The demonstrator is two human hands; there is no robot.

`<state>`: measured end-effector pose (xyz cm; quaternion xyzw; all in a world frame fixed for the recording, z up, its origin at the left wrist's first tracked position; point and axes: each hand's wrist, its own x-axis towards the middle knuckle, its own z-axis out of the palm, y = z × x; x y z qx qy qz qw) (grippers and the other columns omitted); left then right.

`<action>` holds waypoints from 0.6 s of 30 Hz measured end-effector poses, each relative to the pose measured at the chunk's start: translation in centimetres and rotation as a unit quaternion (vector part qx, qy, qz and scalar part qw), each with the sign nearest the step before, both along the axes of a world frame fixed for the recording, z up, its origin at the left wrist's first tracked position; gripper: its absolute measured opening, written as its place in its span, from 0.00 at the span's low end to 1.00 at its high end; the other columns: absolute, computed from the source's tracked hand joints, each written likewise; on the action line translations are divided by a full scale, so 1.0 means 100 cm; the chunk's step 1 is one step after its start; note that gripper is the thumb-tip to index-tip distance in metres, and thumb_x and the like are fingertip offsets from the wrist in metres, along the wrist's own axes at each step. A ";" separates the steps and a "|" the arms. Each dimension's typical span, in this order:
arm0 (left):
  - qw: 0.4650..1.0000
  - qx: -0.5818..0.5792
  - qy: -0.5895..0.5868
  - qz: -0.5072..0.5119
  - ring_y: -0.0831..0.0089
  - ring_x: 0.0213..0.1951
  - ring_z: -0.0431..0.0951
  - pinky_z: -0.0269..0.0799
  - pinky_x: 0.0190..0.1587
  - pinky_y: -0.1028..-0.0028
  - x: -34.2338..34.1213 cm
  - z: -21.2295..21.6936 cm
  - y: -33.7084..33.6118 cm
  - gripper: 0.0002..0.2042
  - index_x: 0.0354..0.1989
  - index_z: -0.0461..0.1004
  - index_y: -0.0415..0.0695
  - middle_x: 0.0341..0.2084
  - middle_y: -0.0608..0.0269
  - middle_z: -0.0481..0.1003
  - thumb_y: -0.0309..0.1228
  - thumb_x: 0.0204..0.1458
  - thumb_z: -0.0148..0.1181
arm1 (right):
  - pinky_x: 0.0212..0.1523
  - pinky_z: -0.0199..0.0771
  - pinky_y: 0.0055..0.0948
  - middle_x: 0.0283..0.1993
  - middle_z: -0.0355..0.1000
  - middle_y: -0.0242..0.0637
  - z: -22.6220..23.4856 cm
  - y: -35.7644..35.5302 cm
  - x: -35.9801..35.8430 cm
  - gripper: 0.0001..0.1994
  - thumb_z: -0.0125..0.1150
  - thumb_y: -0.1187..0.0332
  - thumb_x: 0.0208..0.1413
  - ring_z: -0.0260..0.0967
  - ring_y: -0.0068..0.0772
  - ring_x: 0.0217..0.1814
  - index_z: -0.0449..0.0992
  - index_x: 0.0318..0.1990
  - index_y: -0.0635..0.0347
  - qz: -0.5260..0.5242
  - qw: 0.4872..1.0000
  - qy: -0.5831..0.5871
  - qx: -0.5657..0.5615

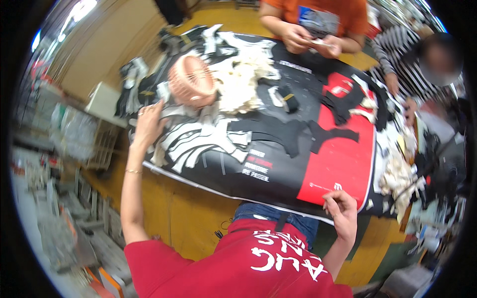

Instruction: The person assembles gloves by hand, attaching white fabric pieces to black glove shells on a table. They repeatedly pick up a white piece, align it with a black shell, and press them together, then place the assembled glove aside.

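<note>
Left hand (148, 123) stretched far out to the left side of the table (198, 208); fingers spread and flat on the near edge of a heap of white and grey strips (198, 136); nothing clamped, only pressing or feeling; thin bracelet at the wrist. Just beyond the fingertips, a pink basket (191, 81) lies tipped on its side, touching the strips; behind it a pile of cream scraps (243, 84).

The strips lie on a black and red mat (343, 159) that covers the table top; black cut pieces (328, 134) scattered toward the middle and right.

Right hand (340, 208) near the mat's front edge on the red part; fingers curled in, thumb to fingertips; cannot tell whether anything small is pinched there.

Judgement: the sorting of strips looks to be in hand; better done by drawing one strip clear with the fingertips rather than raking the heap, and minding the basket, which could roll if nudged.

Across the table, a person in orange (318, 20) works something small with both hands; a person in stripes (397, 54) sits at the far right.
</note>
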<state>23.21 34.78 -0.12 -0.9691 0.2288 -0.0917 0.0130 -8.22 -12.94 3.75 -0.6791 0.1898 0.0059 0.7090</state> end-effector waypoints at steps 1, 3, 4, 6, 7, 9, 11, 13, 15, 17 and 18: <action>0.999 0.019 0.003 -0.045 0.54 0.58 0.70 0.59 0.63 0.58 0.006 0.002 -0.002 0.33 0.67 0.61 0.38 0.52 0.48 0.73 0.32 0.53 0.65 | 0.32 0.63 0.16 0.31 0.73 0.29 -0.001 -0.003 -0.002 0.05 0.60 0.74 0.62 0.66 0.14 0.32 0.78 0.42 0.67 -0.001 1.000 0.004 -0.001; 0.995 0.047 0.056 -0.066 0.52 0.60 0.68 0.58 0.64 0.57 0.010 0.001 -0.012 0.34 0.66 0.62 0.36 0.57 0.46 0.69 0.31 0.50 0.67 | 0.33 0.65 0.17 0.31 0.73 0.29 -0.003 -0.006 -0.002 0.06 0.61 0.73 0.62 0.67 0.15 0.32 0.78 0.42 0.66 -0.010 1.000 0.003 0.001; 0.993 0.052 0.069 -0.075 0.51 0.60 0.68 0.58 0.64 0.56 0.010 0.001 -0.017 0.34 0.64 0.63 0.36 0.58 0.46 0.68 0.31 0.48 0.68 | 0.33 0.66 0.18 0.31 0.73 0.29 -0.004 -0.005 -0.001 0.06 0.61 0.73 0.62 0.67 0.15 0.32 0.79 0.43 0.66 -0.019 1.000 -0.001 0.006; 0.990 0.084 0.019 -0.109 0.51 0.61 0.66 0.57 0.65 0.56 0.010 0.003 -0.027 0.35 0.64 0.63 0.36 0.58 0.46 0.68 0.33 0.47 0.70 | 0.34 0.67 0.20 0.31 0.74 0.29 -0.008 -0.004 0.001 0.07 0.62 0.71 0.62 0.68 0.16 0.33 0.79 0.43 0.66 -0.027 1.000 -0.001 -0.007; 0.994 0.068 0.046 -0.072 0.51 0.62 0.65 0.56 0.66 0.57 0.012 0.007 -0.030 0.38 0.64 0.63 0.37 0.59 0.46 0.68 0.37 0.44 0.73 | 0.35 0.68 0.21 0.32 0.74 0.29 -0.010 -0.004 0.003 0.08 0.62 0.71 0.62 0.68 0.17 0.33 0.78 0.43 0.66 -0.026 0.999 0.004 -0.025; 0.997 0.043 0.063 -0.029 0.52 0.63 0.65 0.54 0.67 0.56 0.014 0.020 -0.033 0.45 0.66 0.61 0.39 0.59 0.46 0.68 0.39 0.38 0.77 | 0.37 0.71 0.28 0.32 0.75 0.34 -0.017 -0.010 0.011 0.09 0.62 0.70 0.61 0.71 0.24 0.32 0.78 0.44 0.65 -0.006 0.990 0.010 -0.140; 0.995 0.019 0.098 0.030 0.52 0.64 0.64 0.51 0.69 0.55 0.011 0.034 -0.034 0.50 0.69 0.58 0.40 0.60 0.45 0.68 0.39 0.34 0.79 | 0.40 0.72 0.32 0.36 0.75 0.39 -0.024 -0.021 0.024 0.09 0.63 0.69 0.60 0.73 0.31 0.37 0.78 0.45 0.65 0.001 0.957 -0.008 -0.289; 0.997 0.011 0.061 0.047 0.52 0.66 0.62 0.47 0.71 0.52 -0.005 0.045 -0.035 0.48 0.70 0.57 0.40 0.63 0.45 0.65 0.37 0.38 0.77 | 0.46 0.72 0.35 0.40 0.74 0.43 -0.034 -0.032 0.043 0.11 0.63 0.69 0.59 0.73 0.37 0.44 0.78 0.46 0.63 -0.005 0.903 -0.038 -0.428; 0.997 -0.017 -0.037 0.072 0.51 0.67 0.62 0.45 0.72 0.50 -0.029 0.051 -0.046 0.42 0.70 0.57 0.41 0.65 0.45 0.62 0.35 0.45 0.72 | 0.54 0.69 0.39 0.49 0.72 0.46 -0.046 -0.045 0.075 0.14 0.63 0.67 0.58 0.69 0.44 0.55 0.77 0.50 0.61 -0.001 0.860 -0.076 -0.504; 0.987 -0.092 -0.105 0.075 0.49 0.67 0.61 0.46 0.71 0.48 -0.062 0.047 -0.071 0.34 0.69 0.60 0.41 0.66 0.45 0.62 0.31 0.53 0.64 | 0.61 0.65 0.42 0.59 0.68 0.49 -0.061 -0.048 0.104 0.18 0.62 0.63 0.60 0.63 0.48 0.64 0.75 0.55 0.59 0.026 0.828 -0.081 -0.554; 0.982 -0.138 -0.114 0.058 0.47 0.66 0.62 0.48 0.70 0.49 -0.080 0.039 -0.092 0.31 0.66 0.62 0.39 0.64 0.44 0.64 0.32 0.54 0.63 | 0.63 0.64 0.43 0.63 0.65 0.50 -0.067 -0.046 0.116 0.20 0.60 0.61 0.61 0.61 0.49 0.68 0.73 0.58 0.58 0.039 0.799 -0.080 -0.595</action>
